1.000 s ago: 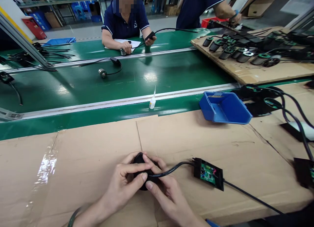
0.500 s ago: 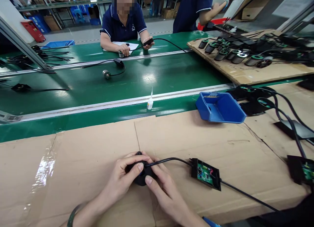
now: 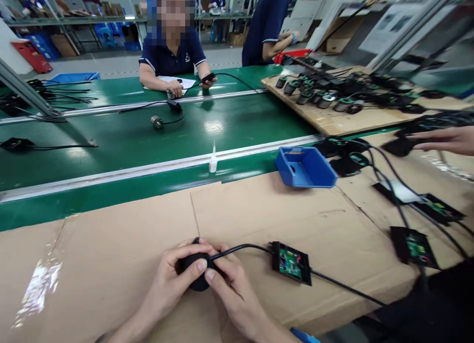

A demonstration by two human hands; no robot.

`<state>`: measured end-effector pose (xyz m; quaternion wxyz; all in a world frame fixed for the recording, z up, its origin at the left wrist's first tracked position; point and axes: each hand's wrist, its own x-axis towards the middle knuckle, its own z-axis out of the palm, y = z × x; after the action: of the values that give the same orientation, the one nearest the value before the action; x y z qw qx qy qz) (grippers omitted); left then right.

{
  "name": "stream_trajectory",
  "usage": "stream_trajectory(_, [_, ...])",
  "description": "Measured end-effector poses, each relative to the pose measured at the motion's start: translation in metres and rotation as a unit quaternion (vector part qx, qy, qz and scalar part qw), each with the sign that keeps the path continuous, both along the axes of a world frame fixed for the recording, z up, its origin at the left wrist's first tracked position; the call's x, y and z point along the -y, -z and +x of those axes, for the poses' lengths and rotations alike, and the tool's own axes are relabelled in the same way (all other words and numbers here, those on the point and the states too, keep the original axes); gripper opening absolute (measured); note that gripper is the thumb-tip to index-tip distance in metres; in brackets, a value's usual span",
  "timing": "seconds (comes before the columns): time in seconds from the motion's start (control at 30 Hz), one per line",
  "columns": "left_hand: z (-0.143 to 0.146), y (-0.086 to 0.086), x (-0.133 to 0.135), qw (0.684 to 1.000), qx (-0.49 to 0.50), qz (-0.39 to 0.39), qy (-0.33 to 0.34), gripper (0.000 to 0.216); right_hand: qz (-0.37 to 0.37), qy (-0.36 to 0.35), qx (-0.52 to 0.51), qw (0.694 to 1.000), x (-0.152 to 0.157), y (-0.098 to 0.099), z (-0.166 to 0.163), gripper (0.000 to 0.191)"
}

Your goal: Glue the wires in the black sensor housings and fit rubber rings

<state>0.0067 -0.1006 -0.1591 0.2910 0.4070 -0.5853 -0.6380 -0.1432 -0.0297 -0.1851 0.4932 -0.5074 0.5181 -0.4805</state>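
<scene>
Both my hands grip a round black housing (image 3: pixel 200 282) low over the cardboard. My left hand (image 3: pixel 177 274) wraps its left side, thumb pressed on top. From the right, my right hand (image 3: pixel 233 283) closes round it, its thumb close to the left one. Fingers cover much of the housing. A black cable (image 3: pixel 242 246) runs from it to an open black case (image 3: pixel 292 263) with a green circuit board inside, lying on the cardboard to the right. A second cable leaves the case toward the lower right.
A blue bin (image 3: pixel 307 169) and a small white bottle (image 3: pixel 213 162) stand beyond the cardboard (image 3: pixel 122 249). More open cases (image 3: pixel 414 246) and cables lie right. A co-worker's hand (image 3: pixel 444 139) reaches in there. Opposite, a person (image 3: pixel 172 56) holds a cabled part. Metal cylinders (image 3: pixel 326 101) crowd a board.
The view has swung right and tilted up, so things appear shifted left. A co-worker's hand has come into view at the right, on a black part. Both my hands keep hold of the housing.
</scene>
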Motion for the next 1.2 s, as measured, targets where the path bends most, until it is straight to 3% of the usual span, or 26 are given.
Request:
stream_trajectory(0.17, [0.004, 0.008, 0.006, 0.997, 0.035, 0.062, -0.012, 0.037, -0.015, -0.039, -0.015, 0.999, 0.003, -0.011, -0.002, 0.038])
stream_trajectory(0.3, [0.007, 0.012, 0.01, 0.991, 0.023, 0.133, -0.021, 0.046, 0.013, -0.071, -0.128, 0.989, -0.005, -0.037, -0.023, 0.047])
stream_trajectory(0.37, [0.006, 0.011, 0.011, 0.988, 0.021, 0.15, -0.032, 0.048, 0.042, -0.054, -0.209, 0.975, -0.016, -0.047, -0.046, 0.04])
stream_trajectory(0.43, [0.004, 0.008, 0.009, 0.987, 0.018, 0.15, -0.054, 0.05, 0.053, 0.008, -0.287, 0.956, -0.032, -0.049, -0.074, 0.029])
stream_trajectory(0.53, [0.0, 0.004, 0.004, 0.988, 0.009, 0.134, -0.077, 0.054, 0.04, 0.098, -0.369, 0.923, -0.054, -0.037, -0.117, 0.03])
stream_trajectory(0.63, [-0.001, 0.006, -0.001, 0.989, -0.002, 0.123, -0.08, 0.057, 0.025, 0.106, -0.381, 0.918, -0.065, -0.014, -0.141, 0.025])
stream_trajectory(0.73, [0.003, 0.012, -0.004, 0.992, -0.001, 0.108, -0.061, 0.058, -0.015, 0.118, -0.395, 0.911, -0.067, 0.004, -0.144, 0.028])
stream_trajectory(0.87, [0.008, 0.011, -0.007, 0.997, 0.011, 0.078, -0.024, 0.055, -0.055, 0.157, -0.437, 0.884, -0.063, 0.012, -0.14, 0.031])
stream_trajectory(1.07, [0.006, -0.007, -0.011, 0.999, 0.018, 0.021, -0.015, 0.035, -0.054, 0.158, -0.48, 0.861, -0.063, 0.013, -0.145, 0.041])
stream_trajectory(1.2, [0.006, -0.011, -0.011, 1.0, 0.009, 0.02, -0.021, 0.032, -0.015, 0.099, -0.512, 0.853, -0.073, 0.022, -0.168, 0.057])
